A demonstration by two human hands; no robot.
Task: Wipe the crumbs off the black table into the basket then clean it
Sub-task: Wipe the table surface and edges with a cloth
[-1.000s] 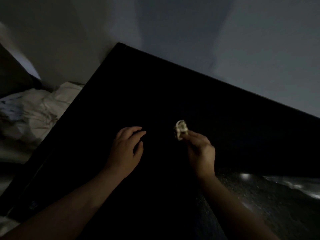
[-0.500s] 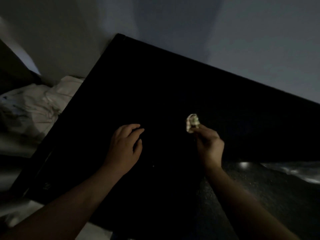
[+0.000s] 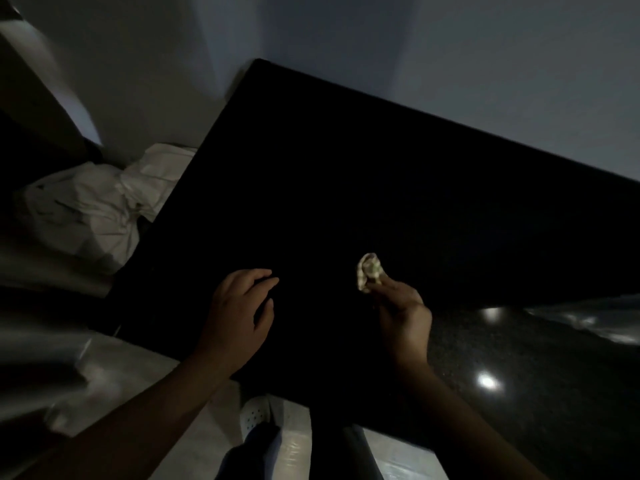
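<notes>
Right hand (image 3: pixel 403 311) pinches small crumpled pale wad (image 3: pixel 369 271), long axis pointing away from the person, over flat black table (image 3: pixel 346 168); left hand (image 3: pixel 240 306) rests there, fingers relaxed.

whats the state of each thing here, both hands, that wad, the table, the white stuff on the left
left hand: fingers loosely curled over the black table, holding nothing
right hand: pinching the crumpled wad at its fingertips
crumpled wad: bunched up, at or just above the tabletop, cannot tell which
black table: too dark to show crumbs
white bundle: crumpled, beside the table's left edge
</notes>
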